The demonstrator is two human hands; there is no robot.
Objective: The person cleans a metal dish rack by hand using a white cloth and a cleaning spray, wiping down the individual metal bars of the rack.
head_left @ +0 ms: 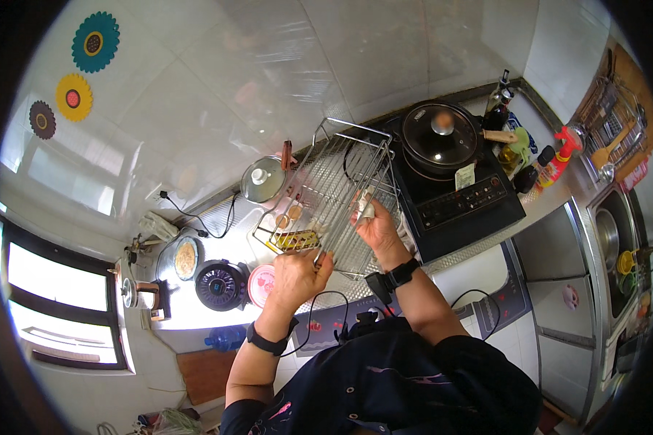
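A two-tier metal wire rack (326,179) is tilted above the counter in front of me. My left hand (300,278) grips its near rail, the fingers curled around the wire. In my right hand (381,225) is a crumpled white cloth or tissue (365,204), pressed against the rack's wires near the right end. Through the wires I see a yellow packet (296,240) and round brownish items (288,216) on the counter. Behind the rack's left end stands a small pot with a glass lid (263,176).
An induction cooker (462,204) with a lidded black pan (441,136) stands right of the rack. Bottles (558,160) line the counter beyond it, before a sink (609,234). To the left are a round black appliance (221,284), a pink lid (262,285) and a plate of food (186,260).
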